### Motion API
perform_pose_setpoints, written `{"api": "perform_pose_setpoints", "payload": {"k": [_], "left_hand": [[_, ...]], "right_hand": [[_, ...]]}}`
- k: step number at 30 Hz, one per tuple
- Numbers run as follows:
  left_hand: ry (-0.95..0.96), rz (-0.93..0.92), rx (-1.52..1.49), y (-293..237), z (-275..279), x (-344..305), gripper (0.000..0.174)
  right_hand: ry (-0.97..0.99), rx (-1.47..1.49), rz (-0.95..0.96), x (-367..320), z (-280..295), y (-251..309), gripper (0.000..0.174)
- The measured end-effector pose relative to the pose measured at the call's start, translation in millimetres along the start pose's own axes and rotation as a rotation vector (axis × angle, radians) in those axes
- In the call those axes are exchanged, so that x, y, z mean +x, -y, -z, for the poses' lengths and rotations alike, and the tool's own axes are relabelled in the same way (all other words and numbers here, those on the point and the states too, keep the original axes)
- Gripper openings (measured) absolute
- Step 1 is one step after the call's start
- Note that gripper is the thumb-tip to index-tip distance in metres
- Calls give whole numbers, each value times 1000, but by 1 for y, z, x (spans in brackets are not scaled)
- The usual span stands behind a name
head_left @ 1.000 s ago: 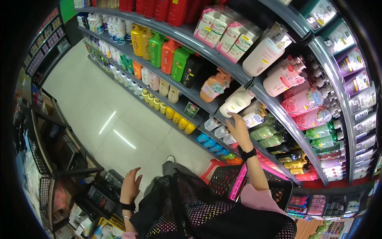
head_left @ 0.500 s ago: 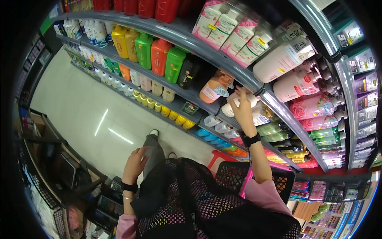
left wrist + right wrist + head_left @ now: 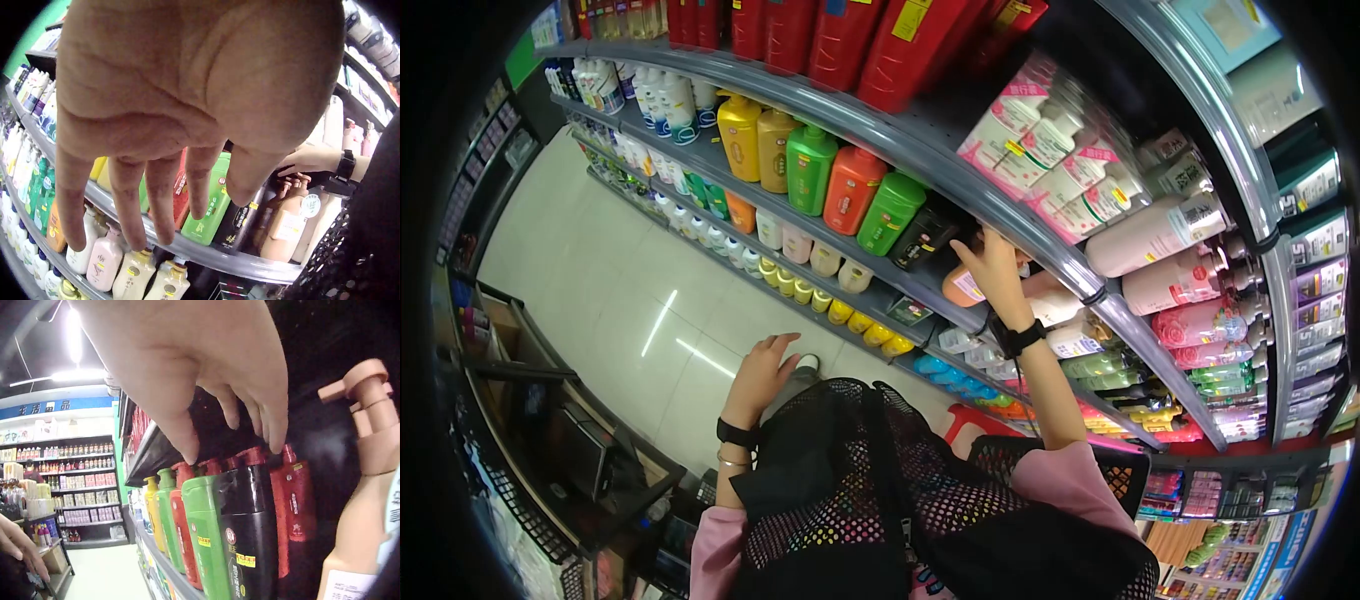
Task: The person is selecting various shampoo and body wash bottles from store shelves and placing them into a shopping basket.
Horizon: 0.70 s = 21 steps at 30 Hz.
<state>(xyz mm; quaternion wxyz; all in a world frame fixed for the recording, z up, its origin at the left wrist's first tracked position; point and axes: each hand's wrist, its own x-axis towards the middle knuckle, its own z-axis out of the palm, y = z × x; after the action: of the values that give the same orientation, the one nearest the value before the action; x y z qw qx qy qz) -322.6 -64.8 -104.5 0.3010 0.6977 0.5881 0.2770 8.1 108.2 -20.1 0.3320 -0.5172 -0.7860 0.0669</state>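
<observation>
My right hand reaches in under the upper shelf, its fingers bent loosely downward with nothing between them. In the right wrist view they hover over a black bottle and a green bottle. A peach pump bottle stands beside the black one, its nozzle pointing toward the hand. From the left wrist, that same peach bottle shows just below the right hand. My left hand hangs before my body, fingers spread and palm bare.
Red bottles line the shelf above, and boxed white bottles sit to their right. Pink pump bottles continue along the shelf. A black shopping basket is by my right side. Dark racks border the aisle on the left.
My right hand has left the white bottle and moved along the shelf, past the peach pump bottle toward the black bottle. The left hand stays low in front of my body.
</observation>
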Motion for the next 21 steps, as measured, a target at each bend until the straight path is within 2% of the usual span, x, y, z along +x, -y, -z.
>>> {"api": "perform_pose_setpoints", "payload": {"k": [1, 4, 7, 10, 13, 16, 19, 21], "left_hand": [[11, -1, -26, 4, -1, -1, 29], [73, 34, -22, 13, -2, -4, 29], [85, 54, -22, 18, 2, -2, 29], [81, 39, -20, 22, -1, 0, 29], [103, 15, -54, 22, -5, 5, 30], [151, 45, -63, 20, -4, 10, 32], [173, 47, -40, 21, -3, 16, 33], [181, 26, -29, 24, -6, 20, 34]], "right_hand": [[86, 21, -34, 7, -5, 0, 64], [140, -80, -16, 20, -22, -7, 73], [231, -21, -92, 27, -39, -30, 75], [209, -22, -52, 27, -47, -39, 75], [281, -7, -84, 28, -37, -38, 73], [274, 46, -107, 21, -36, -45, 72], [250, -29, -57, 17, -34, -43, 67], [272, -22, -110, 19, -28, -38, 65]]}}
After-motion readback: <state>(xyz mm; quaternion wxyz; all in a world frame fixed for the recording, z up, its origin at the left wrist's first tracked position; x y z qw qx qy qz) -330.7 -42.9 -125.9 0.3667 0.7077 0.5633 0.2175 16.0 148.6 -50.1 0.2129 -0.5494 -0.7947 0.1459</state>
